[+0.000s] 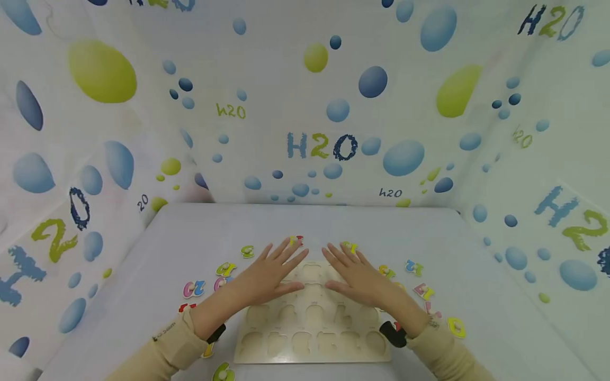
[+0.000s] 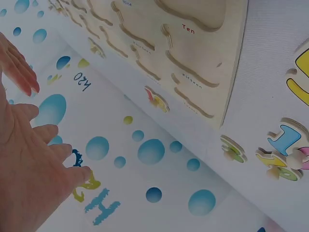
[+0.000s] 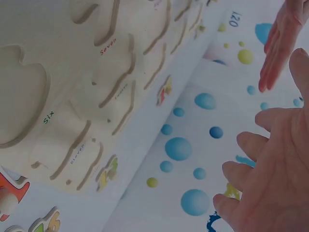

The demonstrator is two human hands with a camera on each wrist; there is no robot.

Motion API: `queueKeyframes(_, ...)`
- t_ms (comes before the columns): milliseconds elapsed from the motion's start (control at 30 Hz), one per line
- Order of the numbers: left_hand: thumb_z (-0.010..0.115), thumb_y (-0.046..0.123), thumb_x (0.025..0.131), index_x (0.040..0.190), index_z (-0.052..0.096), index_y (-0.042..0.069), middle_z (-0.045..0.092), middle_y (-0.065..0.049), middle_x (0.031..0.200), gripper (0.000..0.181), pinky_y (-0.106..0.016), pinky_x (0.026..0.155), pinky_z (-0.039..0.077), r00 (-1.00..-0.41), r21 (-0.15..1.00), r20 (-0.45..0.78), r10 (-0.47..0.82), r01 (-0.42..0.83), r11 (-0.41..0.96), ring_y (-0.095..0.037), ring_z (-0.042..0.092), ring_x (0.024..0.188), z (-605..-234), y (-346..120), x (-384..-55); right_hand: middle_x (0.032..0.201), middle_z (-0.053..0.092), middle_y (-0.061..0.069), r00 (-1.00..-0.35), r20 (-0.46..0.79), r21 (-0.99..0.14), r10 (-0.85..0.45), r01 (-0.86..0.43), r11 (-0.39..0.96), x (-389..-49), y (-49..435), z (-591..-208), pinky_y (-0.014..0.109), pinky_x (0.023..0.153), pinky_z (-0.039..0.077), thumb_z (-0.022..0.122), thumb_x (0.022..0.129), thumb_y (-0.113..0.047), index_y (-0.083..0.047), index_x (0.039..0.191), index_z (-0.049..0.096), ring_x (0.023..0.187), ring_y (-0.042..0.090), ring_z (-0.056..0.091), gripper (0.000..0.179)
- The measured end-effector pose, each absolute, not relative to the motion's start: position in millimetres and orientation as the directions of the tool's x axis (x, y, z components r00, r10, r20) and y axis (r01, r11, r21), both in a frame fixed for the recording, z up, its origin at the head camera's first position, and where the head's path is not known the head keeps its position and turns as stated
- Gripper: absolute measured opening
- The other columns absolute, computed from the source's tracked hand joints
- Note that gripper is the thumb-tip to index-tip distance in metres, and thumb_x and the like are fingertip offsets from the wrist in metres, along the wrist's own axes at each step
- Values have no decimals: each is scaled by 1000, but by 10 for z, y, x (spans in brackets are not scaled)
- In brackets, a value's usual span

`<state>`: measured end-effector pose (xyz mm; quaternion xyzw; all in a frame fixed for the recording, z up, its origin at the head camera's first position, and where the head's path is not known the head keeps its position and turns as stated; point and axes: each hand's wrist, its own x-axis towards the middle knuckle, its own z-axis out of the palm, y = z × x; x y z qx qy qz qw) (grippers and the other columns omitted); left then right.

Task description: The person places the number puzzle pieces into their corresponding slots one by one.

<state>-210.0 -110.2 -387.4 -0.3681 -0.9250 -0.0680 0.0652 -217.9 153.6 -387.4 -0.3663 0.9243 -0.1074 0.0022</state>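
Note:
A pale wooden number puzzle board [image 1: 312, 324] lies on the table, its number-shaped recesses showing bare wood. Words such as Ten and Six are printed beside the recesses in the wrist views. Over the board's far left part hovers my left hand [image 1: 272, 272], fingers straight and spread, palm down. My right hand [image 1: 359, 275] mirrors it over the far right part, also spread. Neither hand holds anything. The left wrist view shows a gap between my left hand [image 2: 38, 164] and the board [image 2: 203, 53]. My right hand [image 3: 275, 164] is likewise apart from the board.
Knobbed number pieces lie scattered around the board: a pink-and-blue one [image 1: 194, 289] and a yellow-green one [image 1: 226, 269] at left, a yellow zero [image 1: 456, 327] and a blue-green one [image 1: 414, 268] at right. A green piece [image 1: 223, 372] sits near the front. Patterned curtains [image 1: 267, 159] enclose the table.

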Motion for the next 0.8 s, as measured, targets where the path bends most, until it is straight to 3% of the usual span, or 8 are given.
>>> queueKeyframes(233, 42, 56, 94, 150, 23, 13, 20, -12, 152, 73, -58, 105, 15, -735, 88, 200, 648, 672, 735, -33, 10, 139, -3847, -1214, -2084, 154, 11, 10, -768, 78, -268, -635, -630, 729, -2132, 1662, -3814, 57, 106, 4, 39, 97, -51, -10, 151, 14, 139, 32, 0, 72)
queueKeyframes(467, 42, 59, 92, 150, 22, 16, 20, -10, 153, 76, -56, 107, 12, -811, 187, 199, 551, 583, 791, -30, 15, 138, -3787, -1419, -1917, 154, 12, 10, -819, 23, -341, -573, -545, 766, -2016, 1846, -3807, 56, 107, 1, 41, 96, -52, -9, 150, 15, 139, 32, 2, 74)
queueKeyframes(633, 53, 54, 90, 149, 26, 13, 25, -13, 150, 77, -55, 105, 21, -867, 234, 224, 445, 491, 839, -32, 25, 135, -3837, -1628, -1640, 153, 15, 15, -839, -5, -389, -544, -500, 774, -1914, 1934, -3896, 57, 106, 5, 45, 96, -47, -7, 150, 16, 138, 35, 8, 73)
queueKeyframes(800, 60, 45, 89, 146, 31, 9, 36, -18, 144, 73, -56, 98, 32, -887, 256, 248, 390, 448, 857, -37, 41, 124, -3908, -1738, -1452, 151, 18, 20, -851, -13, -482, -525, -455, 749, -1887, 1986, -3993, 58, 105, 15, 46, 97, -43, -6, 149, 18, 136, 39, 15, 70)
